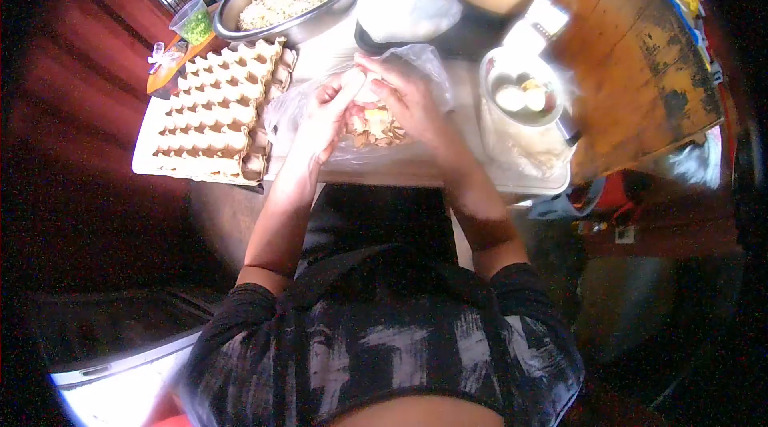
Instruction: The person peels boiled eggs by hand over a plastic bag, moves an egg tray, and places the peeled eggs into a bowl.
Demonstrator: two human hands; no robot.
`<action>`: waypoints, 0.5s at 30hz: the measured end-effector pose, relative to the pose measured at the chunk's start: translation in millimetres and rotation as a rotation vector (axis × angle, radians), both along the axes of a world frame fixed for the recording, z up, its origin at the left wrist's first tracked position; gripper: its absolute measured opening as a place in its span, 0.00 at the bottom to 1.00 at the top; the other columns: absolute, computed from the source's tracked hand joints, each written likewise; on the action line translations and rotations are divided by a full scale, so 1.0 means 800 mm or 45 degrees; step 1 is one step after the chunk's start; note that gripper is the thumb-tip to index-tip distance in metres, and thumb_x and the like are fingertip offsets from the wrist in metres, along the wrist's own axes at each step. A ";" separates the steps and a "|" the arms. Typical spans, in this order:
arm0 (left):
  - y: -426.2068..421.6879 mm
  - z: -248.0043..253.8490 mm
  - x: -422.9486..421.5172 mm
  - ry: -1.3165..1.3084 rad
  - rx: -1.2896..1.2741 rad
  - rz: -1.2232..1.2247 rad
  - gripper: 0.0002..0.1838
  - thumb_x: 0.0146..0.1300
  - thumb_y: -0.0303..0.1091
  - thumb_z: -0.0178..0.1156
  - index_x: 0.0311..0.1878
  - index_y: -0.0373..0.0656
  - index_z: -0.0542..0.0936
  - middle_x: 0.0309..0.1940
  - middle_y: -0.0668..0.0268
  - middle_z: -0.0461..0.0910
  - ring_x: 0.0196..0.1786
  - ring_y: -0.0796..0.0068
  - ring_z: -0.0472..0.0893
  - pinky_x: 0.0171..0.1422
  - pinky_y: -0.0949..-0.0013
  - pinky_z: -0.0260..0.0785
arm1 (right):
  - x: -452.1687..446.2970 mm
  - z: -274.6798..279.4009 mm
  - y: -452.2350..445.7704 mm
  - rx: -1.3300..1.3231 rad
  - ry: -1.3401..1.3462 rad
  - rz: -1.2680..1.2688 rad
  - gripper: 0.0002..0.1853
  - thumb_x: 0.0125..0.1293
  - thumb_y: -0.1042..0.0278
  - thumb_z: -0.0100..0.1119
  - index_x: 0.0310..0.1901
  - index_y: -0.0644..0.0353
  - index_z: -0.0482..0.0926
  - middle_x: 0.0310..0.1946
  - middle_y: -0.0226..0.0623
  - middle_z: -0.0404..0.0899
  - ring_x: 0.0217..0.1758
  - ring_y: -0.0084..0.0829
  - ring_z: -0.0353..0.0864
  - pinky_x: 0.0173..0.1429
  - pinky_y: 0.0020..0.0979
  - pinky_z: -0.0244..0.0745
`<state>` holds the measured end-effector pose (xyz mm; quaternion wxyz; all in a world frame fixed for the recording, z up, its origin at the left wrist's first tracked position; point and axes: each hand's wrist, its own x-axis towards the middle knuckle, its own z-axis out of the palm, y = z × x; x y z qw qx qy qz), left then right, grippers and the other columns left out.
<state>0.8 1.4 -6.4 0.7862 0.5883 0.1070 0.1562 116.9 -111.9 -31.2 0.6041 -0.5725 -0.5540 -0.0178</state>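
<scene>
- Egg (369,92): I see this pale, rounded piece between the two hands, above the clear plastic bag (282,113); glare and blur hide how much shell it carries.
- At the far left, I view a clear cup (192,24) of green bits, beyond the egg trays (210,111), which lie stacked with their hollows up on the pale board (524,177).
- Next, my view takes in a metal basin (310,28) holding pale, crumbly food behind the trays.
- The left hand (330,112) is curled, its fingertips pinching the egg from its side.
- Below the fingers, I make out brown and yellowish broken shells (379,130) on the clear bag.
- The right hand (406,97) bends in close to the other, fingers folded over the egg; I cannot tell exactly where each fingertip presses.
- Beyond the hands, I see a bulging white bag (406,1).
- To the right, a bowl (521,63) holds whitish, smooth eggs (510,97) and something yellow; farther right is the worn wooden table (638,41).
</scene>
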 end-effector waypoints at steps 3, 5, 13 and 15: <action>0.000 0.001 -0.002 0.075 0.114 0.075 0.16 0.64 0.43 0.57 0.47 0.42 0.78 0.36 0.70 0.81 0.35 0.82 0.79 0.39 0.79 0.71 | 0.002 -0.003 0.003 0.055 0.008 -0.009 0.19 0.66 0.65 0.52 0.58 0.55 0.72 0.48 0.45 0.78 0.50 0.37 0.80 0.53 0.32 0.72; 0.004 0.006 -0.004 0.078 0.146 0.049 0.16 0.65 0.43 0.57 0.48 0.41 0.78 0.36 0.69 0.81 0.34 0.82 0.79 0.40 0.78 0.71 | -0.003 0.001 0.001 0.067 0.063 -0.043 0.16 0.67 0.66 0.51 0.55 0.57 0.76 0.44 0.46 0.80 0.45 0.36 0.82 0.48 0.31 0.74; 0.016 0.016 -0.017 -0.082 -0.166 0.026 0.18 0.67 0.38 0.52 0.53 0.34 0.72 0.41 0.60 0.81 0.35 0.75 0.80 0.39 0.76 0.74 | 0.003 -0.011 0.006 -0.007 0.269 -0.144 0.14 0.69 0.64 0.49 0.51 0.58 0.78 0.34 0.47 0.81 0.36 0.36 0.82 0.40 0.31 0.73; 0.012 0.024 -0.014 -0.170 -0.351 0.105 0.20 0.68 0.36 0.50 0.56 0.31 0.69 0.44 0.55 0.79 0.40 0.70 0.82 0.41 0.76 0.76 | 0.004 -0.011 0.006 -0.006 0.290 -0.155 0.14 0.68 0.64 0.51 0.50 0.59 0.78 0.34 0.46 0.81 0.36 0.36 0.81 0.40 0.32 0.73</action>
